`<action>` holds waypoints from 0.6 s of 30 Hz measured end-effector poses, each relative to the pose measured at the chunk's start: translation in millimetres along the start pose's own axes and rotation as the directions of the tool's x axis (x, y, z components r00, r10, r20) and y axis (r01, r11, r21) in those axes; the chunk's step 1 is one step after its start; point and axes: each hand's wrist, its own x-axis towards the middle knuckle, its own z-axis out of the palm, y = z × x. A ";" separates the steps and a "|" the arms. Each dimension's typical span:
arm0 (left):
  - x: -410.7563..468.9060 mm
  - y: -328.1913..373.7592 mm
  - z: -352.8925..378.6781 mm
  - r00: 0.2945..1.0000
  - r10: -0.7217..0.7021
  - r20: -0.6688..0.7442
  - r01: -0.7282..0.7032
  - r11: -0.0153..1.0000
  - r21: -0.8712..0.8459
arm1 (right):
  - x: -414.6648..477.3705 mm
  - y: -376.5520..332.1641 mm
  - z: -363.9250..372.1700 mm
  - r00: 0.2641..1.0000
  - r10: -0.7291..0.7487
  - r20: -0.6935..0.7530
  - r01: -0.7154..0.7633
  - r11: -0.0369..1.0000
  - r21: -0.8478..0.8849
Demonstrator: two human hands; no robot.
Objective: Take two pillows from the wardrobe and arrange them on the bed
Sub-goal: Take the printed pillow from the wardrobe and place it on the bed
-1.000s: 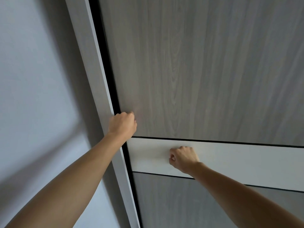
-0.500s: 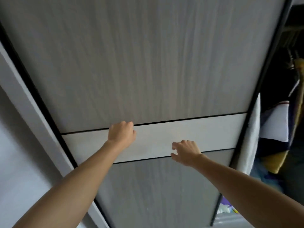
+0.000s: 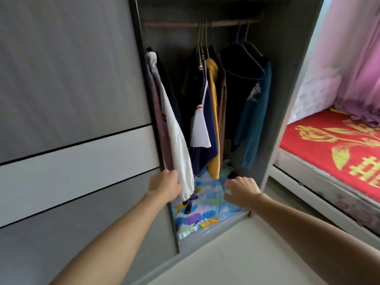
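head view: hanging clothes partly hide patterned bedding.

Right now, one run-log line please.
wardrobe door: open | left hand: at door edge | right hand: on patterned pillow | pillows: not lifted

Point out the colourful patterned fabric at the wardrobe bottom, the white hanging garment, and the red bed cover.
Colourful patterned fabric (image 3: 207,202), head view, its middle.
White hanging garment (image 3: 176,140), head view, mid-length.
Red bed cover (image 3: 329,145), head view, bare red area.

The red bed cover bears gold characters (blurred, seemingly Chinese), none legible.
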 end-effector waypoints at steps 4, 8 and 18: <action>29.6 54.3 36.1 0.995 0.046 0.093 -0.046 0.999 -0.002 | -1.5 64.2 23.8 0.997 0.079 0.008 -0.079 0.997 0.009; 63.7 92.3 89.5 0.974 0.085 0.210 -0.086 0.996 -0.004 | 12.6 114.8 60.7 0.992 0.112 0.062 -0.114 0.993 0.029; 167.2 155.0 241.1 0.868 0.060 0.493 -0.055 0.998 -0.025 | 120.7 216.6 171.0 0.967 0.122 0.223 -0.139 0.989 0.060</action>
